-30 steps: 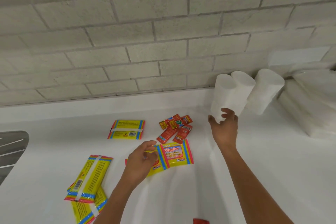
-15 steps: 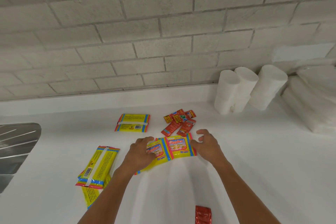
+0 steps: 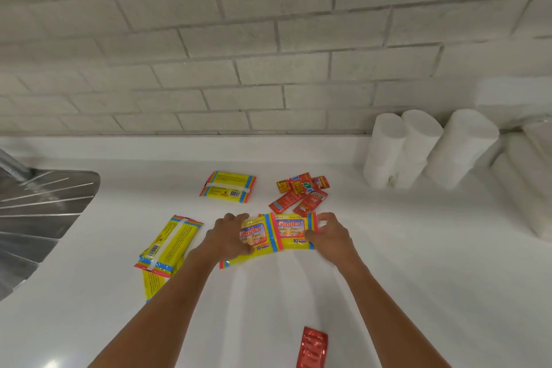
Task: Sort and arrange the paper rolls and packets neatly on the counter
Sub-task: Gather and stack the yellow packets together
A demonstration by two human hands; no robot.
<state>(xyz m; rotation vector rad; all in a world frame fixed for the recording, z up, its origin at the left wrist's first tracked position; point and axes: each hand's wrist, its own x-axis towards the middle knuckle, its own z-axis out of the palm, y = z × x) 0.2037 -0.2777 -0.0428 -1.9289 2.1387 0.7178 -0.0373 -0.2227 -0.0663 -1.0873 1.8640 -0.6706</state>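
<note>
Two yellow "Giggles" wipes packets lie side by side mid-counter. My left hand grips the left packet with curled fingers. My right hand grips the right edge of the right packet. Another yellow packet lies face down further back. Two more yellow packets are stacked at the left. Several small red sachets are scattered just behind my hands, and one red sachet lies near the front. Three white paper rolls stand against the wall at the right.
A steel sink drainboard sits at the left edge. White wrapped paper packs lie at the far right against the brick-tiled wall. The white counter stretches to the front right.
My right hand let go of the paper roll by the wall and came down to the right wipes packet. My left hand closed on the left packet. The view shifted left.
</note>
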